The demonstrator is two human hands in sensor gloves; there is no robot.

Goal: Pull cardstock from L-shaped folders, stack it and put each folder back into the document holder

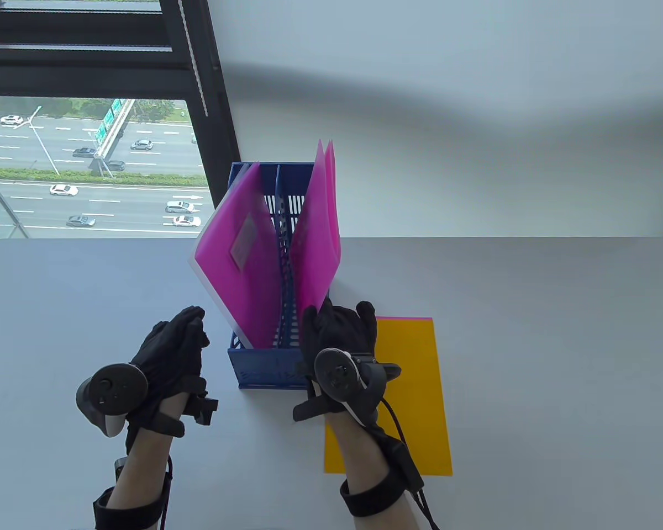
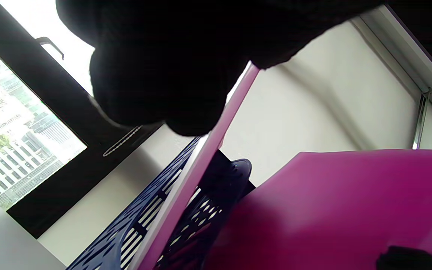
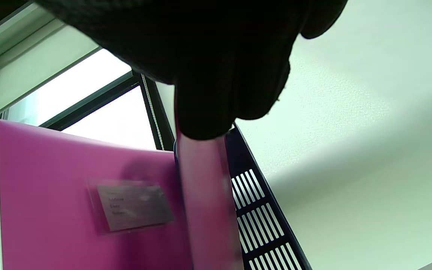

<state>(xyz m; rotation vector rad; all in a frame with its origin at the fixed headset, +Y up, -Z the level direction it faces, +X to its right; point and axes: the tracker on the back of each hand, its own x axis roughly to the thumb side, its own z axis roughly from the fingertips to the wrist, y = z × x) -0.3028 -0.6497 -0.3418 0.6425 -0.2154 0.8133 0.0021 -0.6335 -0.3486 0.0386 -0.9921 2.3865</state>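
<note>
A blue document holder [image 1: 265, 370] stands mid-table with two pink L-shaped folders in it. The left folder [image 1: 237, 254] leans left, carries a label [image 3: 133, 206] and shows a white sheet edge [image 2: 178, 202] along it. My right hand [image 1: 337, 314] pinches the lower corner of the right folder [image 1: 317, 237], fingers [image 3: 208, 112] closed over its edge [image 3: 208, 202]. My left hand [image 1: 190, 326] hovers left of the holder with fingers loosely curled, close to the left folder's edge; whether they touch it I cannot tell. Yellow cardstock [image 1: 409, 386] lies flat to the right, a pink sheet edge [image 1: 403, 318] showing under it.
The holder has a slotted middle divider [image 1: 284, 265] and a slotted side wall [image 3: 261, 210]. The grey table [image 1: 530, 359] reaches a white wall behind. A window [image 1: 88, 165] with a dark frame is at back left.
</note>
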